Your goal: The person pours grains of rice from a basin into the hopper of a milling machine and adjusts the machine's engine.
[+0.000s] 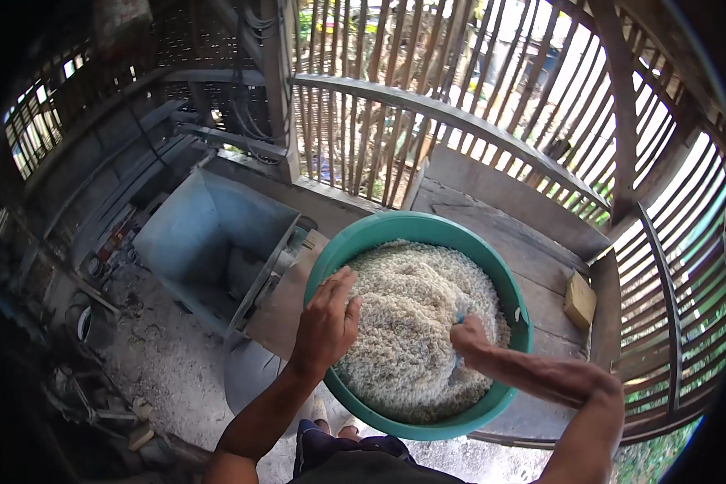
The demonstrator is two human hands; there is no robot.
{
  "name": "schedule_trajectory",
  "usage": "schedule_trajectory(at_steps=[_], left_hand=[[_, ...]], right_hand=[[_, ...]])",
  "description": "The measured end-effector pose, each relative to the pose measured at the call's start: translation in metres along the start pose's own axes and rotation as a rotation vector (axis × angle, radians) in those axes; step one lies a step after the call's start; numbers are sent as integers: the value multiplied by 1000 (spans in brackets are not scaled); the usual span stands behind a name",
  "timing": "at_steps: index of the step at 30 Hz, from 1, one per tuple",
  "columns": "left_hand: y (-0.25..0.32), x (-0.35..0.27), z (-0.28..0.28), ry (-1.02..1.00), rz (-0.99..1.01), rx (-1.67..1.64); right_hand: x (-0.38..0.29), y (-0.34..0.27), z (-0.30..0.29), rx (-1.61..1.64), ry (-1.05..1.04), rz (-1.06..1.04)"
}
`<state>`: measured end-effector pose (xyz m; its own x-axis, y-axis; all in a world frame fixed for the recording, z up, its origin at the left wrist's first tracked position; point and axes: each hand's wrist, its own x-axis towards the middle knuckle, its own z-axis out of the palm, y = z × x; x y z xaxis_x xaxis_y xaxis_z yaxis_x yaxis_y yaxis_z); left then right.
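A large round green plastic basin (pixel 523 339) stands before me, heaped with off-white, crumbly shredded material (pixel 405 314) that looks like grated coconut. My left hand (pixel 333 311) lies flat over the basin's left rim, its fingertips at the edge of the heap, and holds nothing. Over the right part of the heap, my right hand (pixel 469 339) is closed in a fist around a blue tool (pixel 459 316), perhaps a scoop. Most of that tool is hidden by the hand and the shredded material.
Left of the basin is a square metal hopper (pixel 175 236), open at the top, with a grey rounded metal part (pixel 248 375) below it. The basin rests on a wooden bench (pixel 550 296), where a yellowish block (pixel 579 300) lies. A slatted wooden wall (pixel 363 139) closes the far side.
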<state>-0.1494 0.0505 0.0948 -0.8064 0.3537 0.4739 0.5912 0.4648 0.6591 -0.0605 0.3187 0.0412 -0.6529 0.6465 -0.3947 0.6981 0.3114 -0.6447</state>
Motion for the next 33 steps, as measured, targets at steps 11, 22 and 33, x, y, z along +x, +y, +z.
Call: schedule_trajectory(at_steps=[11,22,33], left_hand=[[7,5,-21,117,126,-150],[34,-7,6,-101,-141,-493],[59,-46,21,-550,-445,-911]], right_hand=[[12,58,-37,-170,-125,-630],[-35,26,-48,957,-201,-70],[-35,6,-52,1030,-187,-46]])
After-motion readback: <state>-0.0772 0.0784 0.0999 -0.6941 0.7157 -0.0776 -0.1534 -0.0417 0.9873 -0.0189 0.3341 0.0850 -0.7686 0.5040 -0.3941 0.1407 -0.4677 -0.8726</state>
